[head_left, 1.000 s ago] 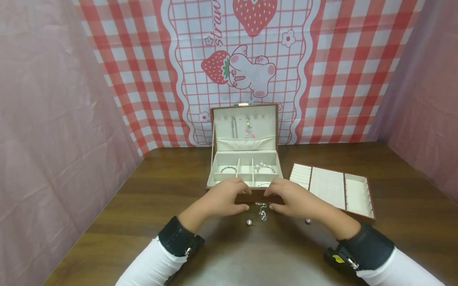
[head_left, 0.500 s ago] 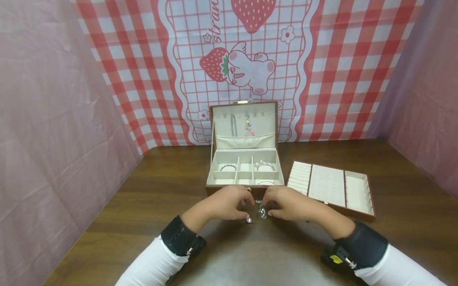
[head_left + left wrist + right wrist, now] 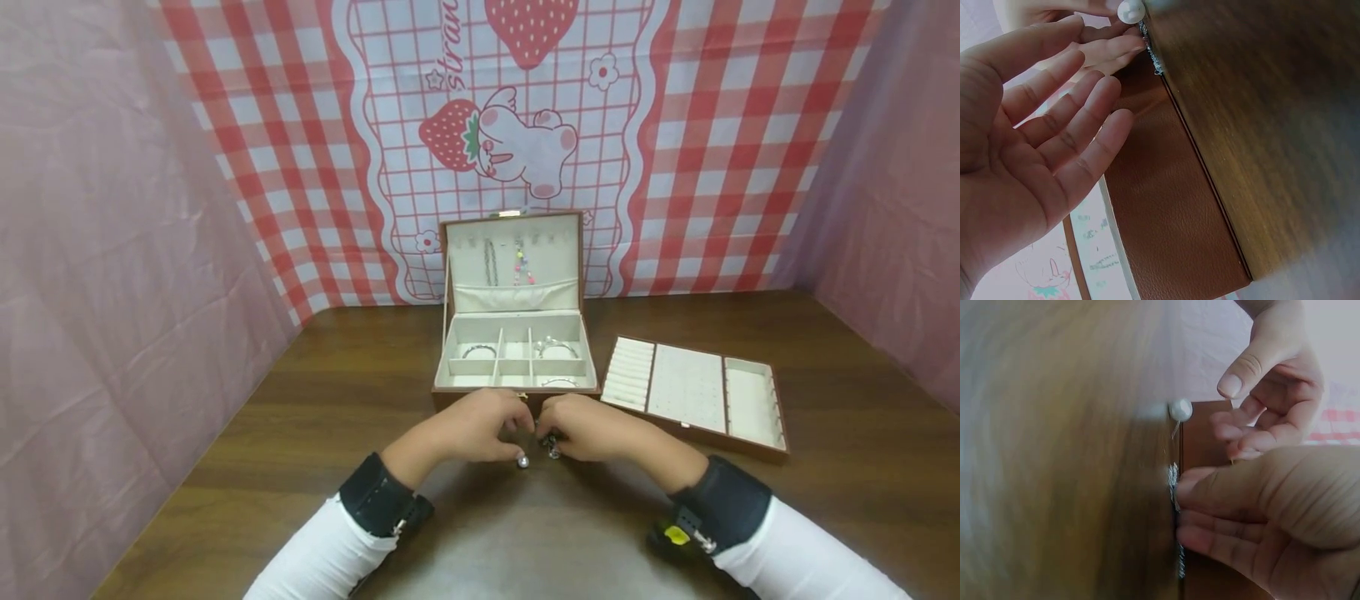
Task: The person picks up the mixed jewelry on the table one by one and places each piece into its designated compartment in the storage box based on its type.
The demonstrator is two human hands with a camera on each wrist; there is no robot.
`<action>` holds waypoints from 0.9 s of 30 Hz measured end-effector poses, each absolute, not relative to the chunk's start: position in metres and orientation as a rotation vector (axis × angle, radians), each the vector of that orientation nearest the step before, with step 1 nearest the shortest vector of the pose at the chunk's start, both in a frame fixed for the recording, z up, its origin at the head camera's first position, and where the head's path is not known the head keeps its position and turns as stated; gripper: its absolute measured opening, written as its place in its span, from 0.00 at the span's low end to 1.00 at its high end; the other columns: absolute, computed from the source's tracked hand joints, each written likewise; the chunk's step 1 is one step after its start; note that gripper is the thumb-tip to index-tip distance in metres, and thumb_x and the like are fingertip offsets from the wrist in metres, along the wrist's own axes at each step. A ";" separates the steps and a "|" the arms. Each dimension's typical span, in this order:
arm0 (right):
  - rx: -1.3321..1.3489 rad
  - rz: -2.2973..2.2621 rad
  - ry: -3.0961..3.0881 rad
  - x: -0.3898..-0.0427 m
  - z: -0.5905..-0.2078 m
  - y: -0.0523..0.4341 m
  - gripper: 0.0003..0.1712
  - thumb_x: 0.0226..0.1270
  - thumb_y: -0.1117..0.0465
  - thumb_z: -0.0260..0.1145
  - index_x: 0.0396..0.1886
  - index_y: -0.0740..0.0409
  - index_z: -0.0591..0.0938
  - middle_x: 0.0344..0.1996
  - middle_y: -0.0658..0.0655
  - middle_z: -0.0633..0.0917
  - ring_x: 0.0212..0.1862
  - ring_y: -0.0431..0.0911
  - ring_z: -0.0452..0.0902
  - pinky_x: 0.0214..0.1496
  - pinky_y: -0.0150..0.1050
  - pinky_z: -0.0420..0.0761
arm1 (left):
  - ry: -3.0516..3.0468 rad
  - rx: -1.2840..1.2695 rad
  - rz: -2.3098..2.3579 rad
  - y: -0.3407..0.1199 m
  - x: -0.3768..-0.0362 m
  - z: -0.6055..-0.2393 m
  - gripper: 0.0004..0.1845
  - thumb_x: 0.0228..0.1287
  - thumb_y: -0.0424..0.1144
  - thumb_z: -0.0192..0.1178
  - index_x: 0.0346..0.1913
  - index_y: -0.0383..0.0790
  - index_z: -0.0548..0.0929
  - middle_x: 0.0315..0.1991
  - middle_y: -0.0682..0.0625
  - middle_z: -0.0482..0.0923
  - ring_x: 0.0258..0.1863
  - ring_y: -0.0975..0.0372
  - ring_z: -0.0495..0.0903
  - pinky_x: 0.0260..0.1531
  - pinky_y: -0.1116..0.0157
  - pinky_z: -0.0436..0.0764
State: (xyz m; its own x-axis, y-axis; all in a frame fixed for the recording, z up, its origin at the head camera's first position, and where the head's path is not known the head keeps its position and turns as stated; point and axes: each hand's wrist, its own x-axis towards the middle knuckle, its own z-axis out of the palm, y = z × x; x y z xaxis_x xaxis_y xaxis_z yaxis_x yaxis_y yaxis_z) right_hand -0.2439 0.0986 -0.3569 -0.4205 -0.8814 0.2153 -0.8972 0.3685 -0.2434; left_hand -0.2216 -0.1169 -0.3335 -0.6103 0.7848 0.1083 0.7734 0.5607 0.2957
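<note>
- Both hands sit low on the surface [image 3: 225, 467], just in front of the open jewelry box [image 3: 516, 350], nearly touching each other.
- Left hand [image 3: 472, 427]: its wrist view shows the palm open, fingers straight and a little spread, holding nothing. Its fingertips are just beside a pearl [image 3: 522, 461] lying on the surface.
- Right hand [image 3: 592, 429]: fingers curled down over a small silver chain piece [image 3: 552, 450]; the right wrist view shows the fingertips touching its sparkly links [image 3: 1173, 481] where the surface meets the box front. Whether it is pinched or only touched, I cannot tell.
- Change over the last second: both hands have dropped from the box's front edge down to the surface and drawn together. The right hand has slid left towards the chain. The second pearl seen earlier near the right wrist no longer shows; likely it is hidden under the arm.
- Reading: attention has gone from the box itself to the loose pieces in front of it. The chain piece looks like the thing being gathered, though it is not lifted yet.
- The box holds bangles [image 3: 557, 350] in its far compartments; necklaces [image 3: 491, 262] hang in the raised lid.
- A removed tray [image 3: 693, 392] lies on the surface to the right of the box, near it.
- Checked strawberry cloth [image 3: 517, 125] hangs behind.
</note>
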 end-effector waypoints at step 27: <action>1.489 0.642 -2.492 -0.234 -0.325 0.104 0.11 0.51 0.77 0.66 0.27 0.56 0.82 0.26 0.44 0.80 0.32 0.39 0.75 0.36 0.36 0.79 | 2.840 1.249 0.625 -0.113 -0.220 -0.331 0.12 0.54 0.38 0.71 0.40 0.37 0.85 0.36 0.49 0.84 0.35 0.62 0.81 0.38 0.72 0.77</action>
